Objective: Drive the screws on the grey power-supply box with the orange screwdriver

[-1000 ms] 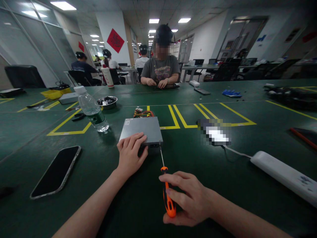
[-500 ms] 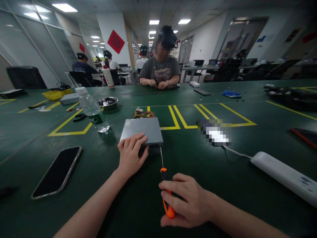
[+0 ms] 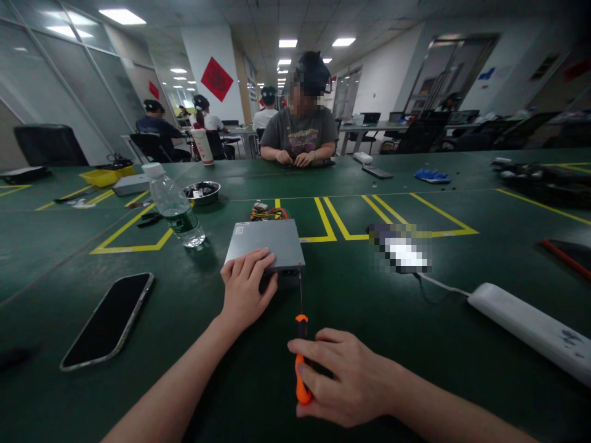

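Observation:
A grey metal computer power supply (image 3: 263, 240) lies flat on the green table, a bundle of coloured wires (image 3: 270, 211) behind it. My left hand (image 3: 249, 283) grips its near left corner, fingers over the top and thumb against the front face. My right hand (image 3: 344, 375) holds an orange and black screwdriver (image 3: 302, 386) by the handle. The screwdriver's thin shaft points away from me, its tip at the front right corner of the power supply. Whether the tip sits in a screw is too small to tell.
To the left are a water bottle (image 3: 182, 218), a phone (image 3: 111, 320) and a metal bowl (image 3: 203, 192) of small parts. A white power strip (image 3: 526, 329) with a cable lies right, near a blurred lit device (image 3: 401, 249). Across the table sits a person (image 3: 300, 132).
The screwdriver handle has swung slightly left and turned in my right hand, whose fingers have shifted with it. My left hand and the power supply keep their places.

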The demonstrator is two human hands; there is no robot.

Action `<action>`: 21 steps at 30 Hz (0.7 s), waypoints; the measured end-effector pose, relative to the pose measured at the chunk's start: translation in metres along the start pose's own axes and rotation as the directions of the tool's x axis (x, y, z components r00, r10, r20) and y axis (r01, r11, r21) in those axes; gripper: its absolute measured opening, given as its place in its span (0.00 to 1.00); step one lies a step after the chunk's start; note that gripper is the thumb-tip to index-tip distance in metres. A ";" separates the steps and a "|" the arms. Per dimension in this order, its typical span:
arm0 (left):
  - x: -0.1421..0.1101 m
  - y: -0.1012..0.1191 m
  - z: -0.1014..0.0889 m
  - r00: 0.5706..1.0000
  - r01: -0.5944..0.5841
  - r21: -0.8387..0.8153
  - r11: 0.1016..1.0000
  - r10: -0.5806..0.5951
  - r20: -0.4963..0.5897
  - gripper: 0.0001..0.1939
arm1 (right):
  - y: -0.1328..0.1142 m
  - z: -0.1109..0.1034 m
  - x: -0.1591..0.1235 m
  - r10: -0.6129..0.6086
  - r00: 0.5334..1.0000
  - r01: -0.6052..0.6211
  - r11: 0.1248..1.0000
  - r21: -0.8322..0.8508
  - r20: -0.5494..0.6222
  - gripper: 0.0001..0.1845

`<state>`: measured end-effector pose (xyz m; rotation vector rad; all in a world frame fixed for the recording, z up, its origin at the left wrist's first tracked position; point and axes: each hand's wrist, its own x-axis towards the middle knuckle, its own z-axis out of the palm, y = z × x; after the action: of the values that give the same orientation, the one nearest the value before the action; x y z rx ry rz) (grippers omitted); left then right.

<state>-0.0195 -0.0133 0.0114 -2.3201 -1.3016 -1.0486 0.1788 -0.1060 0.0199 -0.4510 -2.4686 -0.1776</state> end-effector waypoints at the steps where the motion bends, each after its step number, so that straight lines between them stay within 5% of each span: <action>1: 0.000 0.000 0.000 1.000 -0.001 -0.001 1.000 0.001 -0.003 0.15 | 0.000 0.001 -0.001 0.003 1.000 -0.003 1.000 0.007 -0.020 0.16; 9: -0.001 -0.001 0.002 1.000 0.006 -0.008 1.000 -0.006 0.007 0.16 | 0.001 0.000 -0.002 0.042 0.992 -0.044 0.999 0.013 0.115 0.20; 17: 0.000 0.000 0.001 1.000 -0.001 -0.007 1.000 0.001 -0.002 0.16 | 0.001 0.005 -0.002 0.049 0.998 -0.049 0.999 0.017 -0.043 0.17; 21: 0.001 0.001 0.000 1.000 -0.003 -0.005 1.000 0.003 -0.001 0.16 | 0.001 0.003 -0.001 0.074 0.997 -0.073 0.995 0.067 -0.009 0.17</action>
<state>-0.0185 -0.0130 0.0118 -2.3245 -1.2963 -1.0529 0.1783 -0.1050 0.0167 -0.5093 -2.4342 -0.0670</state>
